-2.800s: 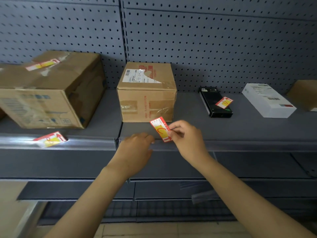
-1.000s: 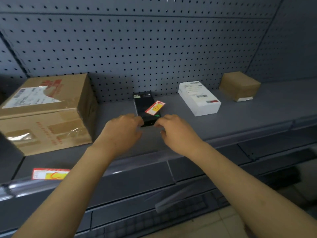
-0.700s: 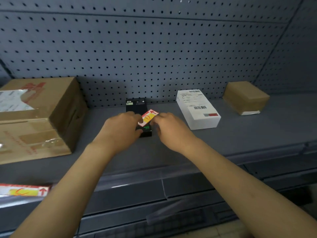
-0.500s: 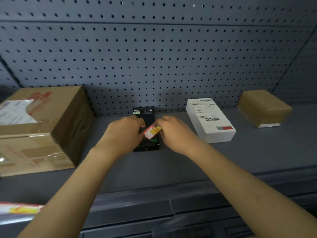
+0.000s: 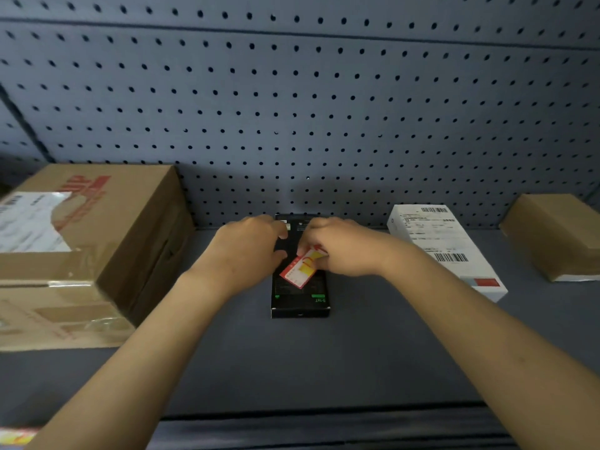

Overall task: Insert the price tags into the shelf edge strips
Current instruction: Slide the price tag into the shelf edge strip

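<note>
A red, white and yellow price tag (image 5: 300,271) is pinched in my right hand (image 5: 342,248), tilted, just above a flat black box (image 5: 300,300) lying on the grey shelf (image 5: 373,352). My left hand (image 5: 250,251) rests on the left side of the black box, fingers curled over its top, holding no tag. The shelf edge strip (image 5: 324,427) runs along the bottom of the view. Another price tag (image 5: 16,436) sits in the strip at the far bottom left, partly cut off.
A large cardboard box (image 5: 87,251) with a shipping label stands at the left. A white labelled box (image 5: 448,248) and a small brown parcel (image 5: 558,235) lie to the right. A perforated back panel (image 5: 308,108) closes the shelf behind.
A first tag was set into the strip at the left. Both hands then moved right to the black box, and my right hand picked the tag up off it.
</note>
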Motion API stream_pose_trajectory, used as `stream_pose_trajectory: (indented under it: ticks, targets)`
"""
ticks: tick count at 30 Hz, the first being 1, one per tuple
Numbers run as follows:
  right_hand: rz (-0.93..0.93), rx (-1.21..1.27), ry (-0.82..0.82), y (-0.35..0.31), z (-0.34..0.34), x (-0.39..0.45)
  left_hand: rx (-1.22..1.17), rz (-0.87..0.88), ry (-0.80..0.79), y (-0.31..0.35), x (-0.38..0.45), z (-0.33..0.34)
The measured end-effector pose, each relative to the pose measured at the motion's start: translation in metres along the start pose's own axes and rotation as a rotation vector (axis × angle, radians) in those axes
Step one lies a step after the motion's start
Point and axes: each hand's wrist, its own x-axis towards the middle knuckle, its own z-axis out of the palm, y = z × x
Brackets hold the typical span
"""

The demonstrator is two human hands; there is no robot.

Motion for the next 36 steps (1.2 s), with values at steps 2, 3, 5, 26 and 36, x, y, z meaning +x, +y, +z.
stream_pose_trajectory:
  ticks: [2, 3, 5, 26, 36]
  targets:
    - [-0.01, -0.005, -0.022, 0.001, -0.003, 0.005, -0.002, -0.012, 0.0, 0.0, 0.003, -0.001]
    - [-0.01, 0.002, -0.038, 0.002, -0.005, 0.007, -0.004, -0.021, -0.009, 0.0, 0.004, -0.001]
    - [-0.006, 0.018, -0.063, 0.003, -0.008, 0.011, 0.004, -0.032, -0.023, 0.001, 0.007, -0.004]
    - [0.072, 0.136, 0.118, -0.008, -0.003, 0.003, 0.007, -0.008, -0.023, -0.001, -0.017, -0.013]
    - [0.202, 0.205, 0.284, -0.029, 0.003, -0.034, 0.016, 0.025, 0.027, 0.003, -0.045, -0.019]
